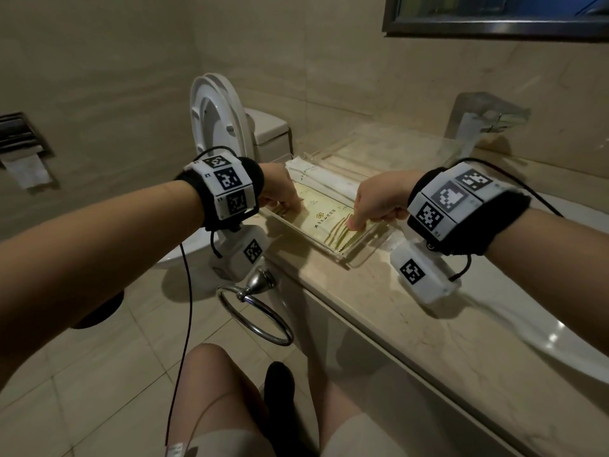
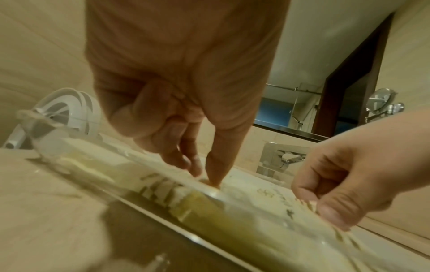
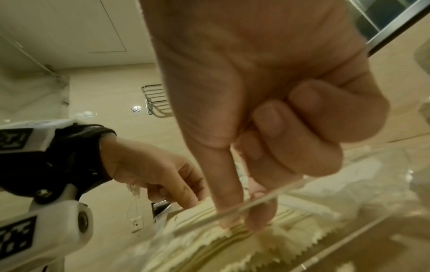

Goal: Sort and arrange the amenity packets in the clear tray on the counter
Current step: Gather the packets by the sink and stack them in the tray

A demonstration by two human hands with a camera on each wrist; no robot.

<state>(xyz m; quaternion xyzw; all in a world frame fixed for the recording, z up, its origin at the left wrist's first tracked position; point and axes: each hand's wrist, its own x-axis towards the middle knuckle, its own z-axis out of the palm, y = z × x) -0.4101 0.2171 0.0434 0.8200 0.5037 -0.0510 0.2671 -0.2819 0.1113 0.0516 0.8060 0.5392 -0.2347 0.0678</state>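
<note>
A clear acrylic tray (image 1: 364,256) stands at the left end of the counter (image 1: 412,311). A pale yellow amenity packet (image 1: 324,222) with gold print lies in its near section, and white packets (image 1: 316,174) lie behind it. My left hand (image 1: 290,206) pinches the packet's left end with thumb and fingertips (image 2: 215,176). At the serrated right end my right hand (image 1: 356,223) pinches it too, between thumb and index finger (image 3: 260,211), with the other fingers curled. The tray wall (image 3: 302,185) partly blurs the packet (image 3: 232,244) in the right wrist view.
A toilet with its lid raised (image 1: 217,117) stands left of the counter. A chrome towel ring (image 1: 257,311) hangs below the counter edge. A faucet (image 1: 478,117) and a white basin (image 1: 576,324) lie to the right. The tray's far section (image 1: 395,146) looks bare.
</note>
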